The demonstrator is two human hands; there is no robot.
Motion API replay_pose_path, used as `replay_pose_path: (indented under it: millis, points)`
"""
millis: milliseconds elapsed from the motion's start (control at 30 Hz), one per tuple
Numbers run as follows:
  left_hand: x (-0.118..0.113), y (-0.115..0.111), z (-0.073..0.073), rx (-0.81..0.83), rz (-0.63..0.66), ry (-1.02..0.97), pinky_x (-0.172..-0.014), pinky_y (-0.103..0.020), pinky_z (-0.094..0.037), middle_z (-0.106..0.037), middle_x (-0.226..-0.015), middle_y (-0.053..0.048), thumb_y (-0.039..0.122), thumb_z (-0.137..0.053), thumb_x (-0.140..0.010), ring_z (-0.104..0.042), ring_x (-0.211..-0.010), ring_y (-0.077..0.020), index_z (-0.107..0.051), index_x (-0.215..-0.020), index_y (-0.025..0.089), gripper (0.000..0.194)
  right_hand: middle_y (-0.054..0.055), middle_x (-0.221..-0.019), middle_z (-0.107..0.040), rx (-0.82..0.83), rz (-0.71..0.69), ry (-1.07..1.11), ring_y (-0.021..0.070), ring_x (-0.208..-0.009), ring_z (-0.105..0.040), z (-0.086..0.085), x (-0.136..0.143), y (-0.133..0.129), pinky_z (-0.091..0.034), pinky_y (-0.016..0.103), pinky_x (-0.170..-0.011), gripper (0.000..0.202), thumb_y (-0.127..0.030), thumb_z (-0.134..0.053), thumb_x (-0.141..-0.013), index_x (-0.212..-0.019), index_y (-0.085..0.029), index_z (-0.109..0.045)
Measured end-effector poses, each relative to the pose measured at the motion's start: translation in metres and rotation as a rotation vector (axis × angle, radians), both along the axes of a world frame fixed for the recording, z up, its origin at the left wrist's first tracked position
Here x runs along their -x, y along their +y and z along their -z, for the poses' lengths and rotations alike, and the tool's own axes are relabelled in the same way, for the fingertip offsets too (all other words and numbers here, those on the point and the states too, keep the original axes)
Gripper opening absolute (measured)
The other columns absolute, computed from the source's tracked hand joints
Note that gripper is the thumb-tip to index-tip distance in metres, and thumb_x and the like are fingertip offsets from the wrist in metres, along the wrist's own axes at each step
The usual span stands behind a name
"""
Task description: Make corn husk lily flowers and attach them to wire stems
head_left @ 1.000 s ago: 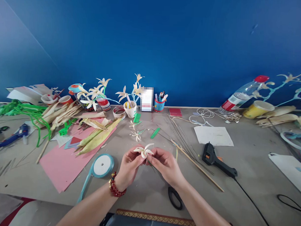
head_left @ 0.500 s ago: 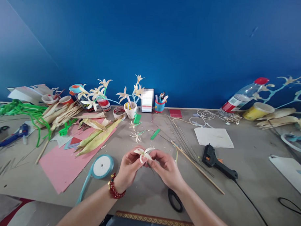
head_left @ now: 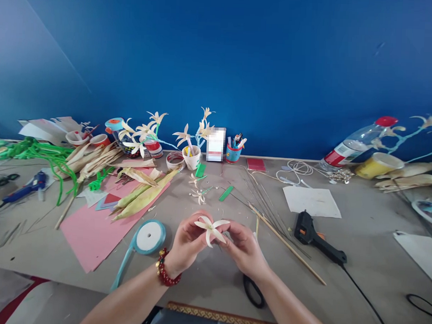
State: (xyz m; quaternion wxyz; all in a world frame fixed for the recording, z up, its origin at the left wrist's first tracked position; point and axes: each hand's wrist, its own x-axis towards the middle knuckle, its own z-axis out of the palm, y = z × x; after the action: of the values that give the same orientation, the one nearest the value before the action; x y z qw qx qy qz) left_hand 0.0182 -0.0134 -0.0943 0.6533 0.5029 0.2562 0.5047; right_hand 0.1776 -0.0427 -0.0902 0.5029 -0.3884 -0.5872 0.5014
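Note:
A cream-white craft flower (head_left: 211,228) with several pointed petals is held between my two hands, its face tilted up toward me. My left hand (head_left: 187,241), with a red bead bracelet (head_left: 167,270) at the wrist, has its fingers closed around the flower's underside. My right hand (head_left: 246,248) pinches it from the other side, thumb and fingertips at the petals' base. The fingertips under the flower are partly hidden. Left of my left hand lies a roll of light blue ribbon (head_left: 149,237). A black scissor handle (head_left: 253,292) shows beside my right wrist.
A black glue gun (head_left: 317,239) with its cord lies at right, near a wooden stick (head_left: 287,245) and thin wires (head_left: 271,206). Pink paper (head_left: 93,238) and corn husks (head_left: 140,197) lie at left. Finished flowers (head_left: 146,131) and a pen cup (head_left: 233,153) stand along the wall.
The flower has tipped so its face shows more fully, and both hands are slightly lower relative to the table. The whole scene has shifted a little to the right in view.

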Motion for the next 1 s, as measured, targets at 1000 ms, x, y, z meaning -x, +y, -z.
replay_pose_path:
  millis: [1000]
  points:
    - [-0.0073, 0.0015, -0.0005, 0.425, 0.064, -0.247, -0.058, -0.021, -0.044, -0.059, -0.071, 0.001, 0.022, -0.080, -0.070, -0.051, -0.060, -0.0073, -0.069, -0.077, 0.014, 0.015, 0.001, -0.073, -0.063, 0.275, -0.016, 0.369, 0.0144, -0.070, -0.057, -0.0025, 0.0067, 0.0024, -0.046, 0.027, -0.071, 0.021, -0.037, -0.070, -0.084, -0.078, -0.019, -0.062]
